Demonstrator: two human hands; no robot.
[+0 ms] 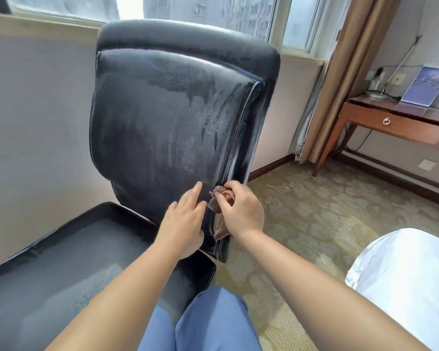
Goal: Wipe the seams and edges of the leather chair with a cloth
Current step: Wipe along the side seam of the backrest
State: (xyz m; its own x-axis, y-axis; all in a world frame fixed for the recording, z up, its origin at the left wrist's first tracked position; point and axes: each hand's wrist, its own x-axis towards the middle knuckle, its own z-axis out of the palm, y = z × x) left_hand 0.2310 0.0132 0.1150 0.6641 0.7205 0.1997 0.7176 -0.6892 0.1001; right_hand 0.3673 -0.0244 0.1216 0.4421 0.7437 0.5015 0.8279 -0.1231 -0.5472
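Seam-wiping is the step in hand, at the lower end of the piped seam point(238, 138) that runs down the right side of the backrest of the leather chair point(167, 117). The chair stands to the left in the room, its back to the window, its seat nearer and lower. The right hand point(241, 209) has its fingers curled round a bunched brown cloth point(219, 198), pinching it so that a small wad presses into the seam near its lower end; the loose remainder hangs below the hand against the chair's edge. The left hand point(183, 219) lies spread on the backrest just left of the cloth, fingers straight, holding nothing, apparently steadying the panel. Streaks on the backrest suggest damp wiping. The next move probably calls for drawing the wad along the seam under steady pressure, then treating the outer edge and the seat point(74, 249) border.
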